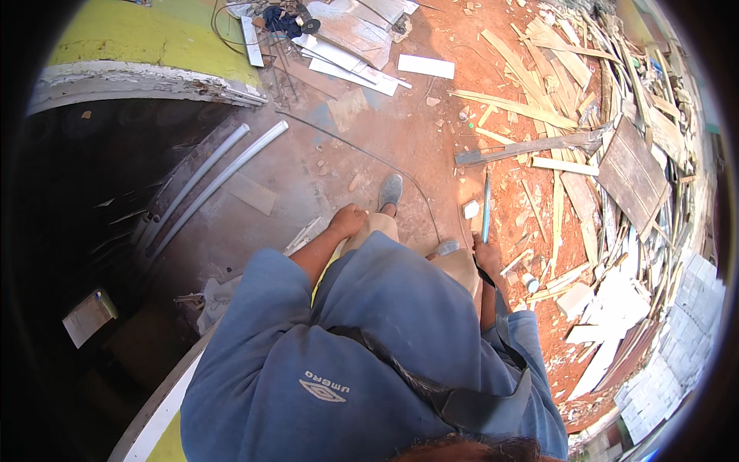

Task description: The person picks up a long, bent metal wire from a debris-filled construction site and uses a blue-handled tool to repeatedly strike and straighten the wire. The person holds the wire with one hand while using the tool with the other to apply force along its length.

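Gripping a thin blue rod (486, 206) upright in right hand (486, 252), fingers wrapped; left hand (348, 220) fisted, empty, swinging near knee while walking.

right hand (486, 252) gripping blue rod (486, 206), left hand (348, 221) fisted — wood scraps (539, 92)

I spot one small flat rectangular box (90, 316), pale cardboard with white face, lying tilted in dark pit, far left. No signs, screens.
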`<move>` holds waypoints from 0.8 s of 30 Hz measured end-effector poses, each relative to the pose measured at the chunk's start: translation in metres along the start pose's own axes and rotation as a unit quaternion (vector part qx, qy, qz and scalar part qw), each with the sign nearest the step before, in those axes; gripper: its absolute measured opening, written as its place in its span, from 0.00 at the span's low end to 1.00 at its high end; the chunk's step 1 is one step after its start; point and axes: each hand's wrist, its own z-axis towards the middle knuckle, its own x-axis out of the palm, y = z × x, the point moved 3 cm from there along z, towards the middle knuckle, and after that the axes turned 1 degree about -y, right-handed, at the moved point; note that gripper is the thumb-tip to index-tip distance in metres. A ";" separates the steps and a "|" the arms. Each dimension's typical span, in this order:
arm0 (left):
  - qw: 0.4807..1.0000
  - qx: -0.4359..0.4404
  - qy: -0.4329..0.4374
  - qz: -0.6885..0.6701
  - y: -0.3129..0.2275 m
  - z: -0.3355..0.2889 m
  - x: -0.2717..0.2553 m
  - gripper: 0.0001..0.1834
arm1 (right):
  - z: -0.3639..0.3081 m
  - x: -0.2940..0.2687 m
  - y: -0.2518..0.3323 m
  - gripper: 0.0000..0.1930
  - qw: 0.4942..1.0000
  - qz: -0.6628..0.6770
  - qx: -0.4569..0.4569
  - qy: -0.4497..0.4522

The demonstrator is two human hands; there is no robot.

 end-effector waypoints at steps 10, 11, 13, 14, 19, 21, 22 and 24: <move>0.987 -0.103 -0.011 -0.122 -0.010 -0.028 0.077 0.33 | 0.094 0.003 0.049 0.19 0.971 -0.123 -0.170 0.111; 0.983 -0.125 0.010 -0.131 -0.014 -0.033 0.098 0.35 | 0.116 0.016 0.047 0.18 0.965 -0.153 -0.177 0.117; 0.980 -0.178 0.018 -0.089 -0.031 -0.049 0.133 0.41 | 0.168 0.035 0.042 0.19 0.954 -0.218 -0.145 0.145; 0.977 -0.208 0.012 -0.036 -0.052 -0.070 0.146 0.44 | 0.198 0.047 0.038 0.21 0.932 -0.282 -0.180 0.143; 0.950 -0.309 0.008 0.037 -0.043 -0.089 0.219 0.50 | 0.284 0.110 0.062 0.22 0.876 -0.376 -0.196 0.229; 0.945 -0.326 -0.010 -0.021 -0.019 -0.083 0.237 0.49 | 0.317 0.147 0.048 0.21 0.868 -0.389 -0.229 0.208; 0.946 -0.322 -0.023 -0.016 -0.015 -0.077 0.249 0.48 | 0.328 0.172 0.043 0.21 0.867 -0.386 -0.250 0.193; 0.946 -0.320 -0.051 -0.011 -0.007 -0.071 0.271 0.46 | 0.347 0.228 0.034 0.21 0.860 -0.387 -0.267 0.199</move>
